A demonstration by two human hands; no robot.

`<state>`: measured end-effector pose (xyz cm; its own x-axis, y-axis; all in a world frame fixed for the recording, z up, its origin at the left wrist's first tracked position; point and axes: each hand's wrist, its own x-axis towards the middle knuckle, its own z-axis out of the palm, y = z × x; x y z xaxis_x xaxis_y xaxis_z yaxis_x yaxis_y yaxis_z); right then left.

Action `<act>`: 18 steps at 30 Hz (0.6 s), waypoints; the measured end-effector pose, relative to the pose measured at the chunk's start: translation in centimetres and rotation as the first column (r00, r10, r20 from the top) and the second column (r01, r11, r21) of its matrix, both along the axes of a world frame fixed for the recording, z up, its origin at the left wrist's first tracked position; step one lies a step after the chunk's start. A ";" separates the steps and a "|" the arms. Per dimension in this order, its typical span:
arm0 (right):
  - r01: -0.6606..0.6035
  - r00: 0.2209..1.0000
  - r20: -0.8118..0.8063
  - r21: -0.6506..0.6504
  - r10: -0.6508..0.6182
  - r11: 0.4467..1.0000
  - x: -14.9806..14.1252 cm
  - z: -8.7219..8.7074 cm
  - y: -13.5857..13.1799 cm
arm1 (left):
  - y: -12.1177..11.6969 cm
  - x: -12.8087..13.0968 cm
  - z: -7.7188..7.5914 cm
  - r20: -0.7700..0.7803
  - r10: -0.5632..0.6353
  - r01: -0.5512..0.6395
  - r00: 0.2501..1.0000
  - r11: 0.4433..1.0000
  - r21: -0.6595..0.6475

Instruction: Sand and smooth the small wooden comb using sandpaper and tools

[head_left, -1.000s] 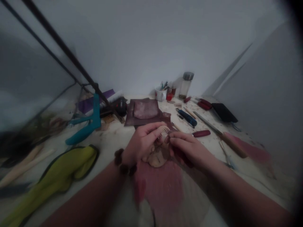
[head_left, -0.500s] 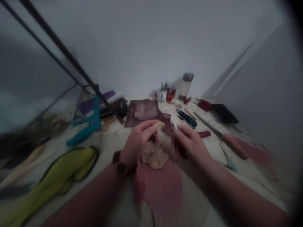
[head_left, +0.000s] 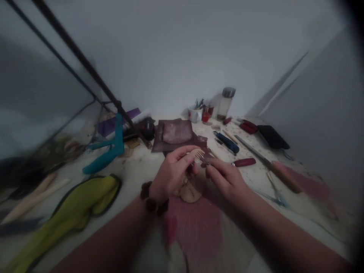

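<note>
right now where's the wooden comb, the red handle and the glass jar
wooden comb [head_left: 196, 153], head view, point on the middle of the comb
red handle [head_left: 243, 162], head view, point on the middle of the handle
glass jar [head_left: 222, 110], head view, point on the jar's glass body

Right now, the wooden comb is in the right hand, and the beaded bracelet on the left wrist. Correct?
No: the head view shows the wooden comb in the left hand, not the right hand. The beaded bracelet is as you said.
</note>
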<state>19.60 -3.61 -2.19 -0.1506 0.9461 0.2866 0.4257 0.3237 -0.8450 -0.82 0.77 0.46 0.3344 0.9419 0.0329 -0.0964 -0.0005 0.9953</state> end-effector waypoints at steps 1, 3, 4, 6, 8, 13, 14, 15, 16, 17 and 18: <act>-0.005 1.000 0.000 -0.002 0.005 1.000 0.0 -0.1 0.0 | 0.0 0.0 0.0 0.003 0.002 -0.002 1.000 1.000 0.005; -0.006 1.000 -0.005 -0.006 0.006 1.000 -0.1 -0.4 0.1 | 0.0 0.0 0.0 0.000 0.006 -0.006 1.000 1.000 0.015; 0.000 1.000 -0.009 -0.005 0.000 1.000 -0.1 -0.5 0.2 | 0.0 0.0 0.1 -0.005 0.005 -0.005 1.000 1.000 0.017; 0.020 1.000 -0.014 0.001 -0.020 1.000 -0.1 -0.6 0.2 | 0.0 -0.1 0.2 -0.013 0.002 -0.002 1.000 1.000 0.010; 0.025 1.000 -0.011 0.003 -0.025 1.000 -0.1 -0.7 0.3 | -0.1 -0.2 0.3 -0.010 -0.004 0.004 1.000 1.000 -0.004; 0.002 1.000 0.020 0.007 -0.002 1.000 0.2 -0.4 0.5 | -0.1 -0.2 0.3 0.018 -0.022 0.022 1.000 0.999 -0.031; -0.001 0.999 0.032 0.009 0.001 1.000 0.2 -0.4 0.5 | 0.0 -0.1 0.2 0.034 -0.029 0.030 0.999 0.999 -0.036; -0.002 0.999 0.041 0.011 0.002 1.000 0.2 -0.3 0.5 | 0.0 -0.1 0.1 0.055 -0.035 0.038 0.998 0.999 -0.039; 0.000 0.999 0.047 0.015 -0.001 1.000 0.2 -0.2 0.5 | 0.0 0.0 -0.1 0.081 -0.041 0.045 0.996 0.998 -0.045; 0.004 0.999 0.051 0.021 -0.006 1.000 0.2 -0.1 0.5 | 0.0 0.0 -0.1 0.112 -0.047 0.054 0.993 0.997 -0.052; 0.010 0.998 0.057 0.026 -0.011 1.000 0.3 -0.1 0.6 | 0.1 0.1 -0.2 0.147 -0.056 0.066 0.988 0.996 -0.064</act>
